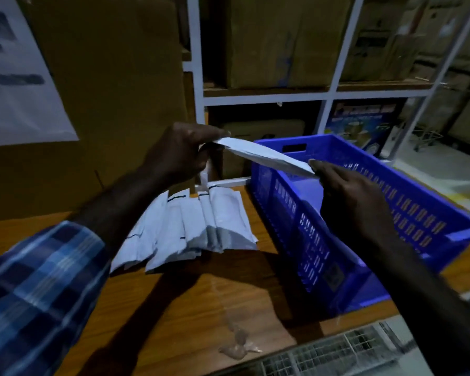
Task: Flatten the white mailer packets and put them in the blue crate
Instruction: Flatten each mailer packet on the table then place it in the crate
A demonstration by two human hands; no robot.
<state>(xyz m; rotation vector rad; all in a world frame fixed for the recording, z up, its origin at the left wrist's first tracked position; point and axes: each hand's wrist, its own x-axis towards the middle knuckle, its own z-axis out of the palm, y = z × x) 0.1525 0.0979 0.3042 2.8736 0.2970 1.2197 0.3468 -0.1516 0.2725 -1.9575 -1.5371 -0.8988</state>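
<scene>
Head view: one white mailer packet [266,158] is stretched in the air between both hands, the left hand [182,153] pinching its far-left end and the right hand [347,191] pinching its near-right end, above the left rim of the blue crate [418,213]. The other packets [190,226] lie fanned on the wooden table [174,308], below the left hand and left of the crate.

The blue crate [364,240] stands open-topped at the right of the worktop [174,308], its tall slotted walls blocking any sideways way in. A fanned pile of white packets [190,229] covers the worktop just left of it. Bare wood lies nearer. A cardboard box [106,90] walls off the back.
</scene>
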